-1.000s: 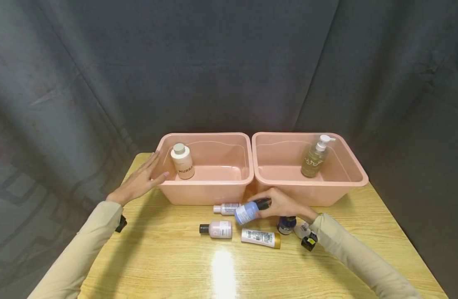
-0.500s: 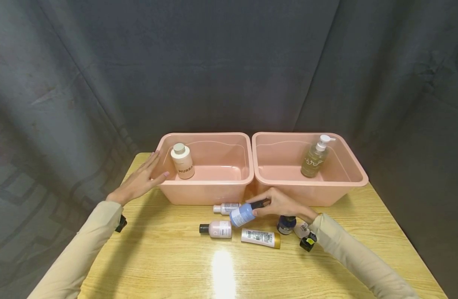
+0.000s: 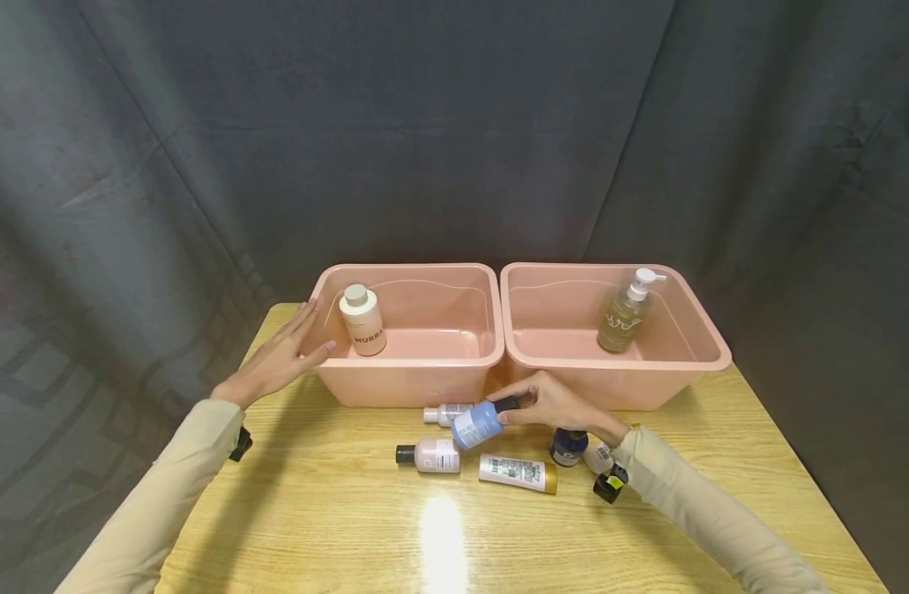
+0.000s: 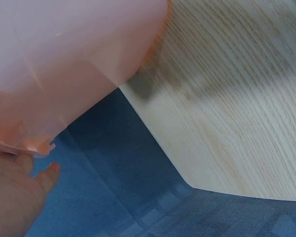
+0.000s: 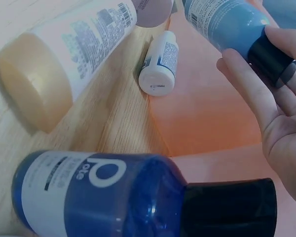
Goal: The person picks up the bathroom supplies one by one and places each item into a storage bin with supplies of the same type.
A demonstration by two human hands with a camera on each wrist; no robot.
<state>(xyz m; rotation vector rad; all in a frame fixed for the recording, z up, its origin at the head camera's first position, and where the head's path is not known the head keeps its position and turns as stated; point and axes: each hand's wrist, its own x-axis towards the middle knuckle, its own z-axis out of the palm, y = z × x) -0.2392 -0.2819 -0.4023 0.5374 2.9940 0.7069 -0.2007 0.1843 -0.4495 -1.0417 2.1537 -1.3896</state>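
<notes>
The right hand (image 3: 566,406) held a light blue bottle (image 3: 475,425) by its black cap (image 3: 508,404); the grip was narrow, fingertips (image 5: 237,69) pinching the cap while the bottle's body tilted down to the left, lifted just above the wooden counter (image 3: 336,511), in front of the gap between two pink tubs. The left hand (image 3: 276,359) lay with straight fingers flat against the outer wall of the left tub (image 3: 410,375), its grip wide and holding nothing; in the left wrist view only the palm's edge (image 4: 12,197) showed beside that tub's corner. A cream bottle (image 3: 362,320) stood inside the left tub; a pump bottle (image 3: 627,312) stood inside the right tub (image 3: 618,379). On the counter below the raised bottle lay a small white bottle (image 3: 445,412), a pale pink bottle (image 3: 429,454), a white tube with a gold cap (image 3: 518,472) and a dark blue bottle (image 3: 569,445) near the right wrist.
</notes>
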